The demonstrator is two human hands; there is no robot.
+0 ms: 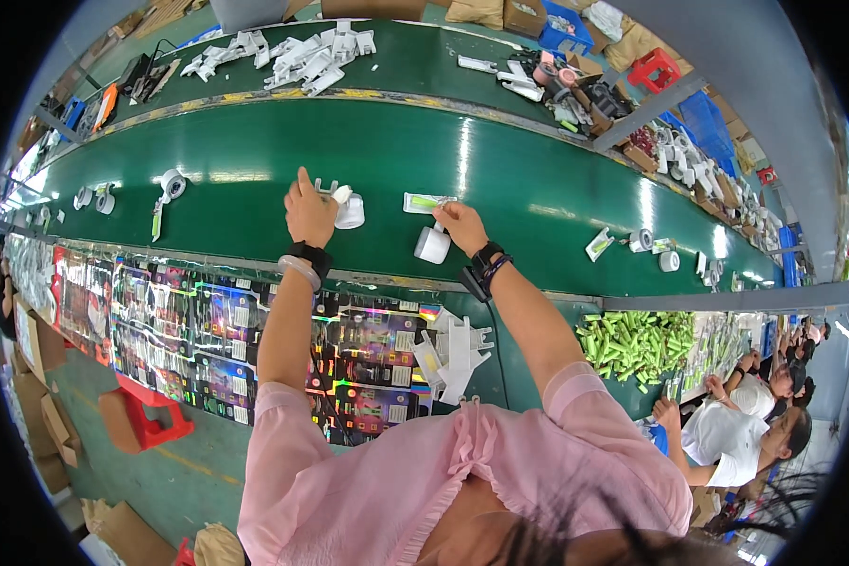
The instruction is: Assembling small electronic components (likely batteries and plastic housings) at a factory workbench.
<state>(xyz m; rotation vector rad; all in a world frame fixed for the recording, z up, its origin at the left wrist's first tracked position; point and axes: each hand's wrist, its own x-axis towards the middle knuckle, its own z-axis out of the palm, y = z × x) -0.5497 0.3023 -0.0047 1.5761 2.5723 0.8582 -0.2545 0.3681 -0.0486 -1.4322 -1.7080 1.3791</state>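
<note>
My left hand (311, 209) is over the green belt with its fingers apart. Its thumb side is beside a white plastic part (350, 212) with a rounded cup shape and small prongs; whether it touches the part is hard to see. My right hand (462, 228) pinches the right end of a flat white holder (415, 203) with a lime-green stick (426, 201) in it. Just below those fingers, a white cylindrical head (432, 245) rests on the belt. Both wrists wear dark bands.
Similar white units (173, 184) lie along the green belt (255, 141) on both sides. White parts (321, 58) are heaped on the far shelf. Nearer are printed shiny sheets (217, 330), white brackets (457, 358) and lime-green sticks (632, 344). Co-workers (740, 439) sit at right.
</note>
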